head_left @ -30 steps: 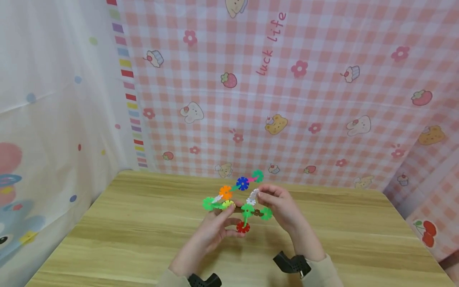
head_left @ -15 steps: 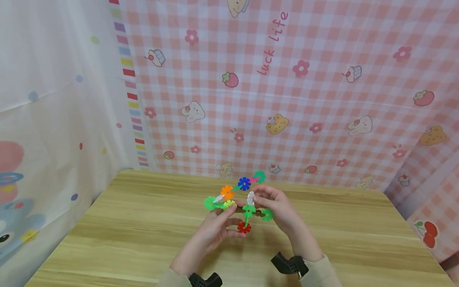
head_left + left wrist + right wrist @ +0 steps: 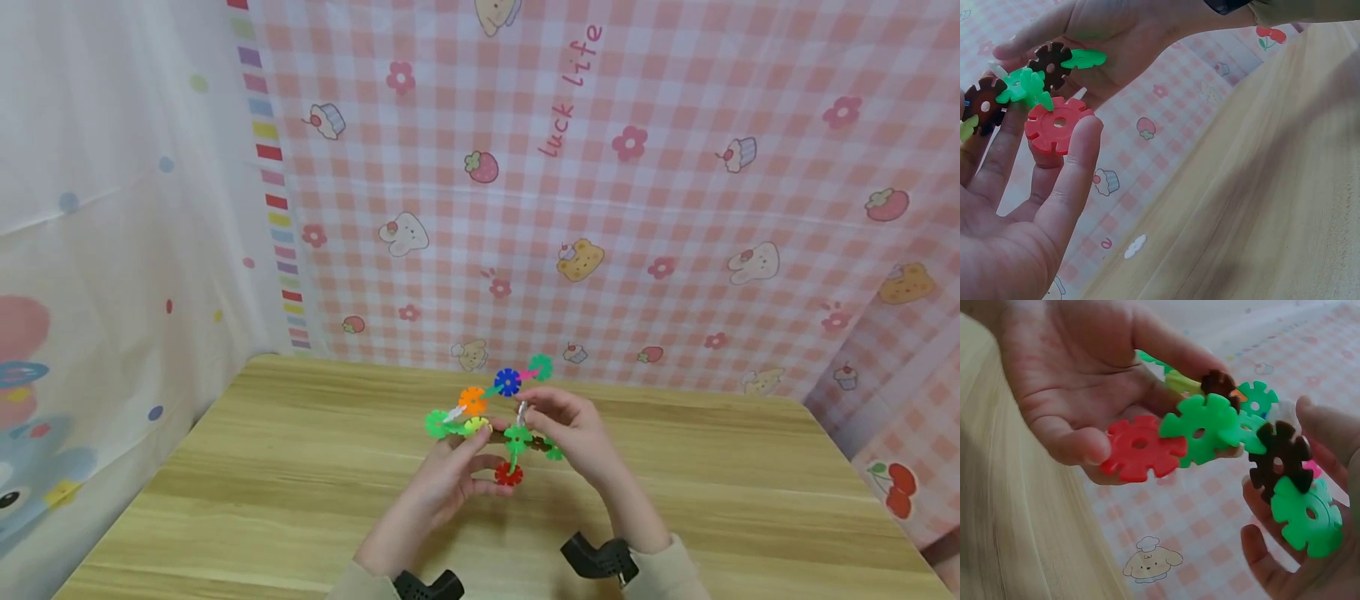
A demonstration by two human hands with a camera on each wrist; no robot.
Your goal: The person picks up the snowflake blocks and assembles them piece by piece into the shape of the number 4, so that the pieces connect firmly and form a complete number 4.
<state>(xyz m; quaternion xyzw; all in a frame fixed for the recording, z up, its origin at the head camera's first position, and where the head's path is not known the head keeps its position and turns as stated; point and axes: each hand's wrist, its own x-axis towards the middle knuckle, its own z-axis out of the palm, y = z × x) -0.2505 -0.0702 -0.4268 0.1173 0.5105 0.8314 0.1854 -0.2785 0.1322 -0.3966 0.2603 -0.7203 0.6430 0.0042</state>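
A chain of slotted snowflake discs is held above the table in the left hand [image 3: 453, 477], its thumb pressing the yellow disc [image 3: 474, 426]. That hand's little finger touches the rim of the red disc [image 3: 1058, 125]. The right hand [image 3: 573, 429] pinches a white disc [image 3: 522, 412], standing edge-on right at the top of a green disc [image 3: 517, 439]. Brown [image 3: 1280, 459] and green [image 3: 1307, 519] discs branch off close beside the right palm. Orange [image 3: 472, 402] and blue [image 3: 507, 382] discs run along the chain's far side. Fingers partly hide the white disc in the right wrist view.
The wooden table [image 3: 262, 467] lies under both hands. A pink checked cloth [image 3: 525, 208] hangs behind it, and a white patterned curtain [image 3: 150, 250] at the left. Black wrist straps [image 3: 600, 557] sit at the sleeves.
The right hand has shifted slightly left with the white disc, which has turned from a leaning position to edge-on above the green disc. The left hand holds the chain almost still.
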